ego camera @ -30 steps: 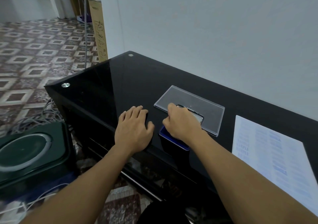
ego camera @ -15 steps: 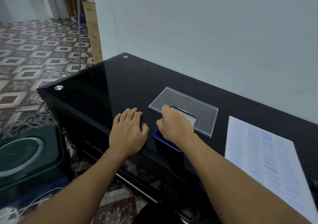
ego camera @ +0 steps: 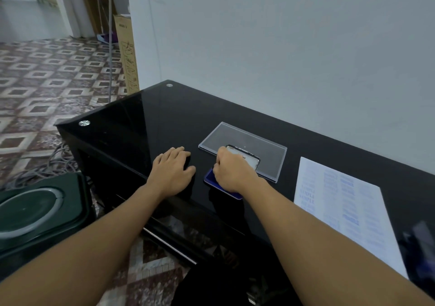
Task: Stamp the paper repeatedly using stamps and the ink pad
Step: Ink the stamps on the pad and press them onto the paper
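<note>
Right hand (ego camera: 233, 172) curled over blue ink pad (ego camera: 211, 180) at near edge of table (ego camera: 164, 122), probably inking a stamp; what its fingers pinch is hidden. Left hand (ego camera: 173, 171) flat, fingers together, steadying. Paper (ego camera: 341, 211) lies well right.

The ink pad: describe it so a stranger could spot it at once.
On the black glass table by the wall, look near the front edge, under the right hand. The ink pad is the small flat tray there, the only deep blue thing, in front of a clear plastic sheet.
</note>
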{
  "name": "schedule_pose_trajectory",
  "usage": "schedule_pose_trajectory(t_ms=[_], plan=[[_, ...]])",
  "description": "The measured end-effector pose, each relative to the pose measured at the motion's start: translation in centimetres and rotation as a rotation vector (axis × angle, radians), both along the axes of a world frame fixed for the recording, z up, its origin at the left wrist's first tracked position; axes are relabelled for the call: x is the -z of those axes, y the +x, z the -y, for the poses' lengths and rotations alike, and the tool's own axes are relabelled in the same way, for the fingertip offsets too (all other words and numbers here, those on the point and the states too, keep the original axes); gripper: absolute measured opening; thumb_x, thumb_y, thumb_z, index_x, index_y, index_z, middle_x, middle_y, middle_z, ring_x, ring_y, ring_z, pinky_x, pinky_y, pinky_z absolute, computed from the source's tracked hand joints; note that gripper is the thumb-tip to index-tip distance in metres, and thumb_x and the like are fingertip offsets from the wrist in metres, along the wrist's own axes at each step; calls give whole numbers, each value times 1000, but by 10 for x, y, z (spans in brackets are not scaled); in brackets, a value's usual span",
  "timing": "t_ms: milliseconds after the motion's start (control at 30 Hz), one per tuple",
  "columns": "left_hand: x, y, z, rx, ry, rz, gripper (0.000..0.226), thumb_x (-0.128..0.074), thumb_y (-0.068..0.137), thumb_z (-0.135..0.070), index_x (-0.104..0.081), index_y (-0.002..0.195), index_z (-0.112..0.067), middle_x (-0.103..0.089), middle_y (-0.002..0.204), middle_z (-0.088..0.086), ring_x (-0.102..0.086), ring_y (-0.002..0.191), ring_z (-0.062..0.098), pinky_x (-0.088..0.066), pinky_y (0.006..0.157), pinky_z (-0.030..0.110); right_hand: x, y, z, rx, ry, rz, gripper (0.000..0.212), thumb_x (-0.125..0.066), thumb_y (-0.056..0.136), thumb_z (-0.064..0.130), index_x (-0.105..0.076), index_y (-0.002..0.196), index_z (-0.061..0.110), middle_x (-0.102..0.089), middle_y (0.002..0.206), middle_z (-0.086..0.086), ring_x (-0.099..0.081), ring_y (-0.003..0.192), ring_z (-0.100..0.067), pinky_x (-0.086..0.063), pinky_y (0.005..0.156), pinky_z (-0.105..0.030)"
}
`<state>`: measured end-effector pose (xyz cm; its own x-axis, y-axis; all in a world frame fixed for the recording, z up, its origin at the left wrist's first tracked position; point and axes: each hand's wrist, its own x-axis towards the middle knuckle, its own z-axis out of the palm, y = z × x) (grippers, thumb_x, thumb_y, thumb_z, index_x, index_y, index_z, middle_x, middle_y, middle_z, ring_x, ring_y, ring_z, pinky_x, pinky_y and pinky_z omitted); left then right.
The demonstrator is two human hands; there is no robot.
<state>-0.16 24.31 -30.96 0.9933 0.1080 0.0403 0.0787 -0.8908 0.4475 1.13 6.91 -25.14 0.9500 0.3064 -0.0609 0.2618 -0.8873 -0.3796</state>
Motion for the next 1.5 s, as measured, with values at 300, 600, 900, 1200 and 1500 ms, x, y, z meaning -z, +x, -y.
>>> schedule_pose_trajectory(t_ms=[300,600,900,1200,1500], plan=[[-40,-12,38,26,-116,37,42,-49,94,-30,-54,132,-13,-53,139,5,-48,127,26,-42,105,47,-23,-28,52,99,120,54,11,-45,101,27,-48,95,19,-60,90,-5,-59,80,-23,-55,73,-46],[-62,-30,110,243,-177,131,37,-46,96,-23,-54,130,-11,-52,139,4,-46,125,22,-43,102,42,-46,-61,131,247,97,103,11,-50,96,23,-50,89,15,-60,86,-3,-59,79,-23,-49,67,-38],[-36,-47,166,455,-182,242,31,-41,95,-26,-59,116,-10,-59,119,4,-49,114,22,-43,100,44,-47,-80,183,360,65,87,15,-53,98,26,-51,87,17,-60,87,-1,-58,75,-17,-46,63,-30],[3,-57,186,578,-26,236,46,-39,101,-24,-47,144,-10,-39,155,9,-26,147,24,-22,121,39,-24,-82,187,354,15,29,18,-49,100,27,-54,90,13,-61,84,-4,-56,71,-17,-48,65,-33],[16,-59,183,577,62,226,47,-36,103,-31,-42,147,-15,-34,158,3,-23,148,20,-18,122,38,-9,-82,182,338,-25,-16,17,-55,97,26,-56,91,11,-62,82,-6,-56,69,-18,-46,61,-31]])
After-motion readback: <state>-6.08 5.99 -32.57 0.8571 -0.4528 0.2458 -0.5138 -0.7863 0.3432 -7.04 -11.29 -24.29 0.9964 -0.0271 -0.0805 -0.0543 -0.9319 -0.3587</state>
